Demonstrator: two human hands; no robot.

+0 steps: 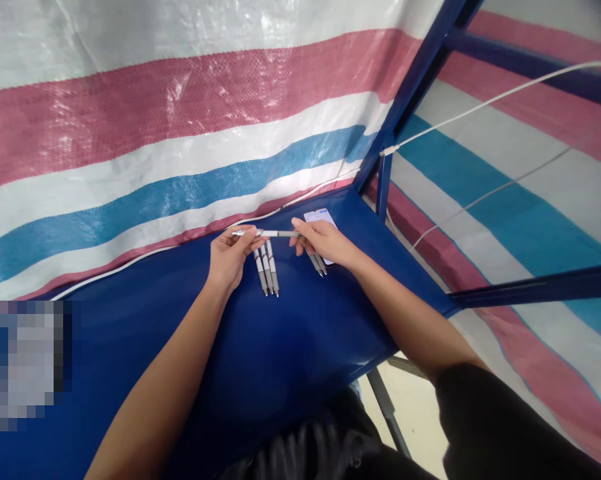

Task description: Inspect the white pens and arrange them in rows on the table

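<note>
Between my two hands a white and grey pen (270, 234) is held level above the blue table. My left hand (230, 253) pinches its silvery clicker end, while my right hand (323, 239) grips the grey end. Just below lie three similar pens (267, 270) side by side, grey tips toward me, their upper ends partly hidden by my left fingers. Under my right hand more pens (318, 264) show only their grey tips. A phone (320, 215) with a lit screen lies behind that hand, partly covered by it.
The blue table (280, 360) meets a striped plastic sheet (180, 87) at the back. A blue metal frame (395, 113) stands at the right, with a white cable (480, 103) strung from it. Another white cable (130, 261) runs along the back edge. A blurred patch covers the lower left.
</note>
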